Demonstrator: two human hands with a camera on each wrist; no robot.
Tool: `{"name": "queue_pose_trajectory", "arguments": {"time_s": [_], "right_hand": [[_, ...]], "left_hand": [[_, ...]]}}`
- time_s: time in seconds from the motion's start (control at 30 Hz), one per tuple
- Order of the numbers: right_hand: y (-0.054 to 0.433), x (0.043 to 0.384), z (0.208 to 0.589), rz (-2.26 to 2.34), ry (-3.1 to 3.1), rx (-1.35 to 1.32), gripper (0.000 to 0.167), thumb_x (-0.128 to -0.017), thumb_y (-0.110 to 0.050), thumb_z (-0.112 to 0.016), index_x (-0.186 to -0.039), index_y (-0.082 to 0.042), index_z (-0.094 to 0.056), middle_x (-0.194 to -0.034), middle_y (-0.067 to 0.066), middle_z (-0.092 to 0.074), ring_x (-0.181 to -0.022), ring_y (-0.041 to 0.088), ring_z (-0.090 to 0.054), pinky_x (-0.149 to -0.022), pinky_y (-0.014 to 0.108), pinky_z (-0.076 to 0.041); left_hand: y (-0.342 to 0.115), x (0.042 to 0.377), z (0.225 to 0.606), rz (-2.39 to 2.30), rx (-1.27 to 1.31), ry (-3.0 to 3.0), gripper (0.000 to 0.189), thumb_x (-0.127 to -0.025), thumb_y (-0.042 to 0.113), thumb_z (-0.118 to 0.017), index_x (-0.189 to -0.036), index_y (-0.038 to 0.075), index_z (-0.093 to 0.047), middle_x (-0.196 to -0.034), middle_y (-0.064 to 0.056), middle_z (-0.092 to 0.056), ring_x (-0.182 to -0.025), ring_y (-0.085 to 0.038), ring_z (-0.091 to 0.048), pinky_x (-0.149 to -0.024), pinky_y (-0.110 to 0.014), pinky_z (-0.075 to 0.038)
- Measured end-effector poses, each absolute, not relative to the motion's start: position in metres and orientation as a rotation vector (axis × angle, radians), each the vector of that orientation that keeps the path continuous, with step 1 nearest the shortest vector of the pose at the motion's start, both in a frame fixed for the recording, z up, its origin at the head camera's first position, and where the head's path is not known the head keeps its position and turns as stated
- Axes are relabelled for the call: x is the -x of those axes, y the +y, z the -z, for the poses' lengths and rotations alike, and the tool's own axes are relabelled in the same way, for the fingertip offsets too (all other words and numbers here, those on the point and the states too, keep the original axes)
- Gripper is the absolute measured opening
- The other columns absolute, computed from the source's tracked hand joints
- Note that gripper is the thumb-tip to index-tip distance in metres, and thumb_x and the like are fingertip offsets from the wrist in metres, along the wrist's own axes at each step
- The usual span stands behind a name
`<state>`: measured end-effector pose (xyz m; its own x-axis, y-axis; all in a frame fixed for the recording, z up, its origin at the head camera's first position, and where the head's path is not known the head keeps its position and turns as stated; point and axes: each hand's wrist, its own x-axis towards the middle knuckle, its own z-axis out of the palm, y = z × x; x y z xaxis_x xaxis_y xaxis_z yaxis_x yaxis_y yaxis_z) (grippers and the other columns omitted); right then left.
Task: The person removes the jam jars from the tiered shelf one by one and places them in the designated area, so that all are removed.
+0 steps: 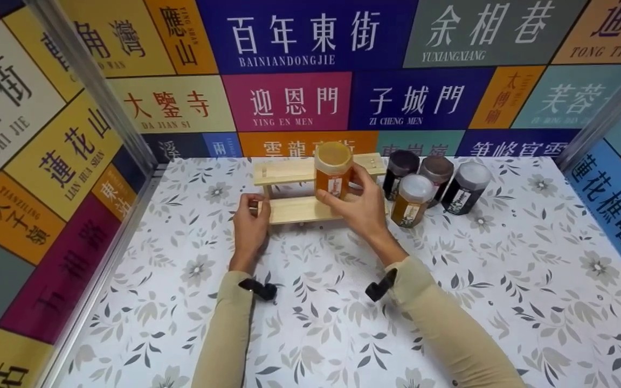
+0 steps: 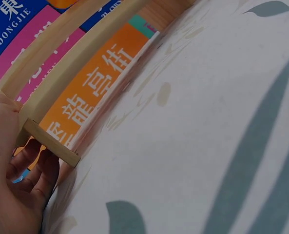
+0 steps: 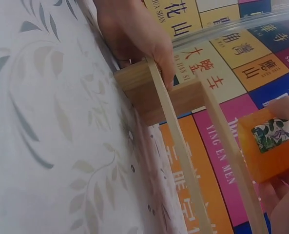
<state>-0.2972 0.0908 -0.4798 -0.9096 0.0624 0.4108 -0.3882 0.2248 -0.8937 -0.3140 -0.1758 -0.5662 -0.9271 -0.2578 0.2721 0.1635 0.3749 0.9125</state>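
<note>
A small two-tier wooden rack (image 1: 289, 211) stands on the table, its lower step towards me. My left hand (image 1: 250, 223) grips the rack's left end, thumb on the front step and fingers behind the end board (image 2: 51, 141). In my right hand (image 1: 361, 207) is an orange jar (image 1: 334, 175) with a yellowish lid and a label, pinched between thumb and fingers. It is upright in front of the upper step (image 1: 288, 171); whether it touches the wood I cannot tell. The right wrist view also shows the jar (image 3: 268, 146) beside the upper slat.
Right of the rack stand several more jars: an amber one (image 1: 413, 200) with a white lid, a dark one (image 1: 467, 188) with a pale lid, and darker ones (image 1: 401, 170) behind. Printed sign panels (image 1: 289, 102) wall the back and sides of the floral tabletop (image 1: 310, 323).
</note>
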Motion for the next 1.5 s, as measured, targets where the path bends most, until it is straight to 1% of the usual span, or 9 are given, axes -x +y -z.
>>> {"name": "queue_pose_trajectory", "arguments": {"time_s": [0.13,0.23,0.43,0.53,0.63,0.77,0.93,1.3,1.5], "right_hand": [[0.102,0.284,0.478,-1.669,-2.070,-0.265,0.080,-0.078,-0.018,-0.100,-0.148,-0.008,-0.063,-0.130,0.017,-0.072,-0.118,0.032,-0.069,-0.103,0.051,-0.057],[0.111,0.275,0.474,-1.641,-1.993,-0.234,0.076,-0.078,-0.012,-0.099,-0.144,-0.003,-0.064,-0.129,0.019,-0.072,-0.115,0.032,-0.067,-0.102,0.048,-0.054],[0.140,0.272,0.474,-1.619,-1.889,-0.199,0.069,-0.080,-0.015,-0.098,-0.140,-0.007,-0.065,-0.127,0.008,-0.073,-0.106,0.020,-0.070,-0.090,0.032,-0.060],[0.158,0.275,0.475,-1.608,-1.847,-0.193,0.068,-0.080,-0.016,-0.098,-0.139,-0.008,-0.066,-0.123,0.005,-0.072,-0.099,0.020,-0.071,-0.081,0.031,-0.063],[0.176,0.276,0.475,-1.589,-1.822,-0.162,0.068,-0.080,-0.016,-0.097,-0.140,-0.009,-0.065,-0.122,0.002,-0.071,-0.098,0.020,-0.070,-0.078,0.030,-0.062],[0.197,0.273,0.475,-1.574,-1.803,-0.091,0.069,-0.083,-0.014,-0.093,-0.145,-0.011,-0.063,-0.125,0.001,-0.070,-0.103,0.017,-0.067,-0.083,0.028,-0.056],[0.215,0.263,0.466,-1.586,-1.749,-0.022,0.065,-0.085,-0.014,-0.091,-0.144,-0.011,-0.062,-0.125,0.001,-0.069,-0.109,0.016,-0.067,-0.092,0.027,-0.055],[0.259,0.254,0.467,-1.509,-1.767,0.040,0.067,-0.088,-0.016,-0.089,-0.147,-0.012,-0.059,-0.131,-0.003,-0.065,-0.119,0.014,-0.062,-0.096,0.024,-0.050],[0.279,0.247,0.478,-1.475,-1.881,0.131,0.068,-0.087,-0.019,-0.091,-0.146,-0.012,-0.059,-0.131,-0.003,-0.065,-0.118,0.011,-0.062,-0.098,0.023,-0.053]], "left_hand": [[-0.176,0.314,0.565,1.574,-0.086,-2.272,0.021,-0.108,0.029,-0.066,-0.120,0.012,-0.063,-0.108,-0.008,-0.067,-0.090,-0.021,-0.064,-0.076,-0.034,-0.053],[-0.176,0.314,0.565,1.575,-0.084,-2.272,0.021,-0.108,0.029,-0.065,-0.121,0.012,-0.063,-0.109,-0.008,-0.067,-0.091,-0.021,-0.064,-0.077,-0.034,-0.053],[-0.176,0.313,0.565,1.581,-0.077,-2.270,0.022,-0.108,0.029,-0.066,-0.121,0.012,-0.064,-0.110,-0.009,-0.067,-0.092,-0.021,-0.064,-0.079,-0.034,-0.053],[-0.175,0.314,0.566,1.582,-0.080,-2.270,0.021,-0.108,0.028,-0.066,-0.121,0.013,-0.063,-0.109,-0.008,-0.067,-0.091,-0.021,-0.063,-0.077,-0.034,-0.053],[-0.175,0.314,0.567,1.581,-0.076,-2.265,0.021,-0.108,0.027,-0.066,-0.121,0.012,-0.063,-0.109,-0.009,-0.067,-0.090,-0.021,-0.063,-0.076,-0.033,-0.052],[-0.174,0.314,0.568,1.579,-0.075,-2.264,0.020,-0.107,0.025,-0.066,-0.121,0.010,-0.063,-0.109,-0.009,-0.067,-0.090,-0.021,-0.062,-0.076,-0.032,-0.052],[-0.174,0.313,0.567,1.588,-0.075,-2.255,0.020,-0.107,0.025,-0.067,-0.120,0.011,-0.064,-0.107,-0.009,-0.067,-0.088,-0.020,-0.063,-0.074,-0.031,-0.052],[-0.176,0.314,0.566,1.593,-0.097,-2.255,0.021,-0.107,0.026,-0.066,-0.121,0.012,-0.063,-0.108,-0.008,-0.067,-0.089,-0.020,-0.063,-0.075,-0.031,-0.052],[-0.177,0.314,0.568,1.595,-0.078,-2.253,0.021,-0.108,0.029,-0.066,-0.121,0.013,-0.063,-0.108,-0.007,-0.066,-0.088,-0.020,-0.063,-0.074,-0.032,-0.052]]}}
